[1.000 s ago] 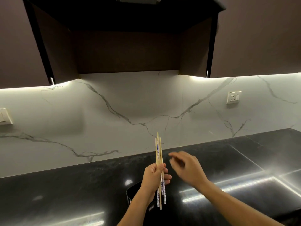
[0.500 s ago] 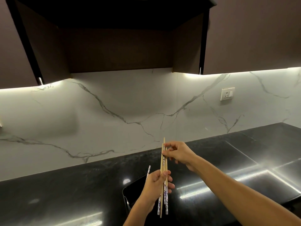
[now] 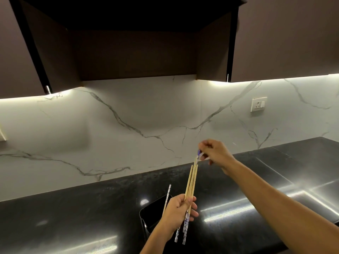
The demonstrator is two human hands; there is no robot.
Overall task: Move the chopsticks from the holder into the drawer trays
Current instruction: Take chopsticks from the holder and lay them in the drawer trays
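Head view. The left hand (image 3: 177, 209), at 6 o'clock in the frame, is clamped around a bundle of chopsticks (image 3: 190, 182). The sticks are thin, straight, pale bamboo rods with blue-and-white patterned ends; the patterned ends project below the fist toward 6 o'clock, the plain ends point up toward 1 o'clock.

The right hand (image 3: 216, 153), just right of centre, is pinched together on the upper end of one patterned chopstick (image 3: 198, 155) at the top of the bundle. That part is blurred; whether this stick is free of the bundle cannot be told.

The holder (image 3: 146, 215) is a dark, glossy, rectangular container with rounded corners, standing on the countertop directly behind the left hand. One patterned chopstick (image 3: 167, 195) leans inside it, its tip rising above the rim toward 12 o'clock.

The countertop (image 3: 73, 208) is black, polished, speckled stone with bright strip reflections. Its rear edge meets a white marble-veined backsplash (image 3: 128, 116). Open counter surface lies at 9 o'clock and 3 o'clock of the holder. Dark matte cabinets (image 3: 284, 33) overhang at 12 o'clock. A white wall socket (image 3: 258, 104) sits at 2 o'clock.
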